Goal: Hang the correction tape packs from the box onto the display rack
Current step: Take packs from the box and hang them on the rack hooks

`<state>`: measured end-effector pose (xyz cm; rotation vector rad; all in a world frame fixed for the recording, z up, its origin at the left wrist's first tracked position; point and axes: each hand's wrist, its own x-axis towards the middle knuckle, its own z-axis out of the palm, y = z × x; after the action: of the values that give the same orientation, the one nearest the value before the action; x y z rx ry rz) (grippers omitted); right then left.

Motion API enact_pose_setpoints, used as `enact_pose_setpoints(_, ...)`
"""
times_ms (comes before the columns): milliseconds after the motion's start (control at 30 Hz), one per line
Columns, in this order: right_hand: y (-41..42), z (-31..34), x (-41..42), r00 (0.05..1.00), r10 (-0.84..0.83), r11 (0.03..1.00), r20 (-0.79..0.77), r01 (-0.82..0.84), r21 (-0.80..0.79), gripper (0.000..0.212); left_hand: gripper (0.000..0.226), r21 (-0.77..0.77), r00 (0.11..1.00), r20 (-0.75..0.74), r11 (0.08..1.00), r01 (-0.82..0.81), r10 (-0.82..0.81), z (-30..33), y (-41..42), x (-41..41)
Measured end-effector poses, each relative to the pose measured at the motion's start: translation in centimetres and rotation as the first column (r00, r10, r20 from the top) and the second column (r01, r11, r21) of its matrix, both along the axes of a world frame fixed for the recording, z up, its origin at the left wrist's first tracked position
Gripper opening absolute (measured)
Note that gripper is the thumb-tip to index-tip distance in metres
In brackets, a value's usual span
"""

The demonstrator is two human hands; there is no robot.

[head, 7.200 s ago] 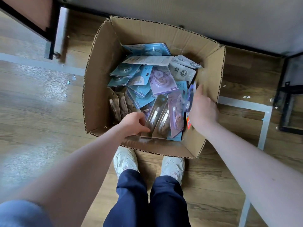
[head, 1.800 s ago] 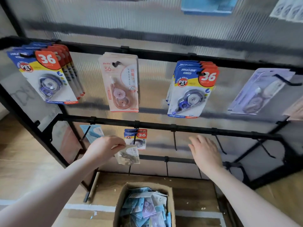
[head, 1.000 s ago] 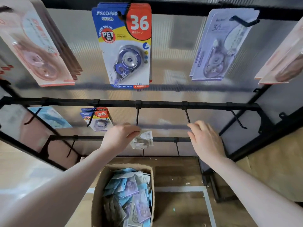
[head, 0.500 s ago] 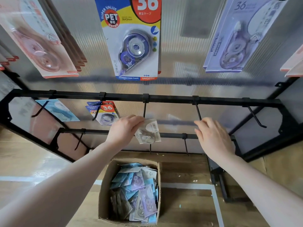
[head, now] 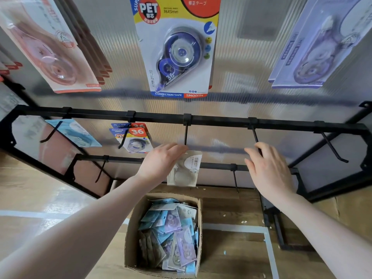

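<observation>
correction tape pack (head: 186, 170): grey-white blister card, held at the tip of a black peg hook (head: 185, 135) on the middle rail of the display rack (head: 221, 124); top edge at the hook tip, can't tell if the hang hole is threaded on.
pack axis: long axis roughly vertical, top edge up at the hook, bottom edge down toward the box; printed face toward camera, slightly tilted.
left hand (head: 161, 164): pinches the pack's top left corner, thumb and fingers curled over it; covers the pack's left edge.
right hand (head: 269, 170): fingers loosely bent around the next peg hook (head: 256, 140) to the right; hook tip hidden behind the fingers, so can't tell if it is gripping or only touching.
box (head: 130, 228): open cardboard carton on the wood floor below the rack, full of loose blue, lilac and grey packs (head: 173, 232); near edge cut off at frame bottom.
hidden/unclear: print on the held pack too small to read; upper row cards cut off at frame top — pink stack (head: 54, 49) left, blue PET "36" card (head: 177, 49) centre, lilac card (head: 316, 47) right.
same rail, left: small "36" packs (head: 132, 138) and a light blue pack (head: 76, 133), both hung; the blue one is blurred.
</observation>
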<state>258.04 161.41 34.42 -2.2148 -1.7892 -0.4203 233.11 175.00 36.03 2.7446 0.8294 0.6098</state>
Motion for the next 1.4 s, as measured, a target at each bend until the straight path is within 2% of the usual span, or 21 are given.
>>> enact_pose_setpoints(167,0.3,-0.2,0.1,1.0,-0.006,1.0,0.005,0.006,0.01,0.027,0.027,-0.03,0.999,0.053,0.999,-0.012,0.013,-0.9,0.3,0.1)
enact_pose_setpoints(367,0.8,-0.7,0.3,1.0,-0.003,1.0,0.014,0.002,0.017,0.029,0.029,-0.026,1.0,0.013,1.0,0.007,-0.006,-1.2,2.5,1.3)
enact_pose_setpoints(567,1.2,-1.4,0.5,1.0,-0.02,1.0,0.01,0.02,-0.002,0.028,0.032,-0.1,0.996,-0.009,0.991,-0.093,0.093,-0.8,4.5,3.1)
enact_pose_setpoints(767,1.2,-1.7,0.4,0.999,-0.044,0.998,0.01,0.044,-0.034,0.029,0.031,-0.043,0.988,-0.03,0.987,-0.153,0.152,-0.8,5.0,3.7)
enact_pose_setpoints(1000,1.0,-1.6,0.0,0.999,-0.048,0.998,0.008,0.048,-0.034,0.034,0.032,0.02,0.975,0.036,0.976,-0.219,0.218,-1.0,4.5,3.5)
enact_pose_setpoints(1200,0.5,-1.1,-0.8,0.999,-0.033,0.999,0.027,0.034,-0.026,0.036,0.05,0.028,0.971,-0.027,0.971,-0.238,0.239,-1.7,3.2,0.4)
enact_pose_setpoints(1400,0.6,-0.7,-2.7,0.998,0.044,0.999,0.048,-0.044,-0.012,0.037,0.054,0.061,0.966,-0.091,0.97,-0.236,0.241,-2.9,1.4,-3.0)
